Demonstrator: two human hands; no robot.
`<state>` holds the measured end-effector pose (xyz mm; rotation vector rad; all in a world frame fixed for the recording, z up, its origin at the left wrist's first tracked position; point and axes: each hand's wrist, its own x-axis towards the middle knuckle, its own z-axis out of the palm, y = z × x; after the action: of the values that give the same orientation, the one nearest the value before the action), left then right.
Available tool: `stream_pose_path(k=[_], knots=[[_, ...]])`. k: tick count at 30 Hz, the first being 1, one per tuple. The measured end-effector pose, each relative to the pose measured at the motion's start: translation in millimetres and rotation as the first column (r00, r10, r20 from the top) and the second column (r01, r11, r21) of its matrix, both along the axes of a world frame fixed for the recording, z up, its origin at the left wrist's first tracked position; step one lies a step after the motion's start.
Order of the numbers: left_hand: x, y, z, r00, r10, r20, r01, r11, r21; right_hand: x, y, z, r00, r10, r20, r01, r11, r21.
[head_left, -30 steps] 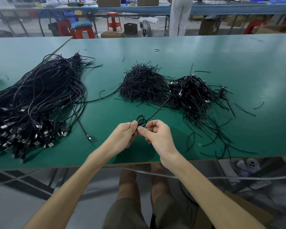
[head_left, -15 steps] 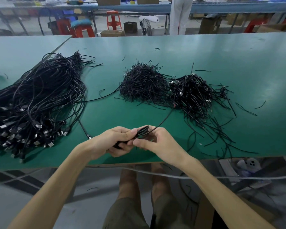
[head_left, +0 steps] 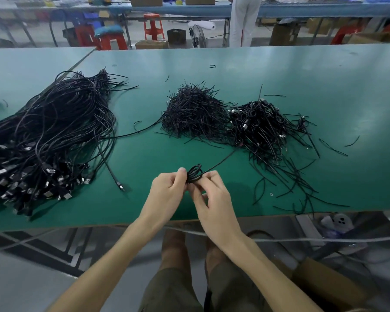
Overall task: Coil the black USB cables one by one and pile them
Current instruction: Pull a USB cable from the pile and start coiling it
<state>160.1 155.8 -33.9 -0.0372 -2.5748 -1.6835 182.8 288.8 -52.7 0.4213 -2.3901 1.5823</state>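
Together, the left hand (head_left: 167, 190) and right hand (head_left: 212, 199) pinch a small black cable coil (head_left: 194, 173) just above the green surface (head_left: 144, 158), its loose tail running toward the coiled pile (head_left: 259, 124).

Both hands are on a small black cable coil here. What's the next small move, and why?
Probably wind one more loop: the left hand and right hand pinch the small black cable coil, but its straight tail trails loose over the green tabletop.
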Motion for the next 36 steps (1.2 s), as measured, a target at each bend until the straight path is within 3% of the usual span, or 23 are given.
stream_pose_path(k=[3,11,17,20,23,25,29,33,36], knots=[[-1.0,1.3,-1.4,1.000,0.006,0.000,-0.006,1.000,-0.016,0.7,-1.6,-0.4,0.996,-0.044,-0.075,0.048,0.998,0.050],[7.5,2.0,-7.8,0.999,0.049,0.001,-0.049,0.999,-0.002,-0.6,-2.7,-2.5,0.991,-0.098,-0.087,0.105,0.991,0.080],[8.4,-8.3,8.1,0.997,0.005,0.081,0.015,0.968,-0.252,-6.0,3.0,0.6,0.980,-0.084,-0.178,0.123,0.969,0.216],[14.9,-23.2,23.4,0.980,-0.168,0.108,0.179,0.978,-0.104,-12.7,8.0,7.0,0.983,-0.048,-0.178,0.090,0.968,0.233],[21.4,-42.6,32.8,0.898,-0.438,0.043,0.440,0.896,-0.065,-16.8,12.2,13.5,0.992,0.005,-0.127,0.015,0.988,0.153],[18.6,-51.8,32.3,0.875,-0.483,0.033,0.482,0.865,-0.136,-17.5,13.6,17.1,0.995,0.050,-0.089,-0.044,0.997,0.068],[9.2,-55.1,32.7,0.901,-0.418,-0.114,0.344,0.850,-0.400,-14.3,12.9,19.0,0.987,0.154,-0.049,-0.153,0.988,0.036],[5.8,-53.0,36.1,0.777,-0.547,-0.311,0.171,0.659,-0.732,-12.1,15.6,20.7,0.983,0.182,0.016,-0.181,0.983,-0.011],[2.3,-49.4,42.7,0.743,-0.600,-0.297,0.145,0.578,-0.803,-12.7,21.5,23.1,0.973,0.216,0.077,-0.204,0.969,-0.140]])
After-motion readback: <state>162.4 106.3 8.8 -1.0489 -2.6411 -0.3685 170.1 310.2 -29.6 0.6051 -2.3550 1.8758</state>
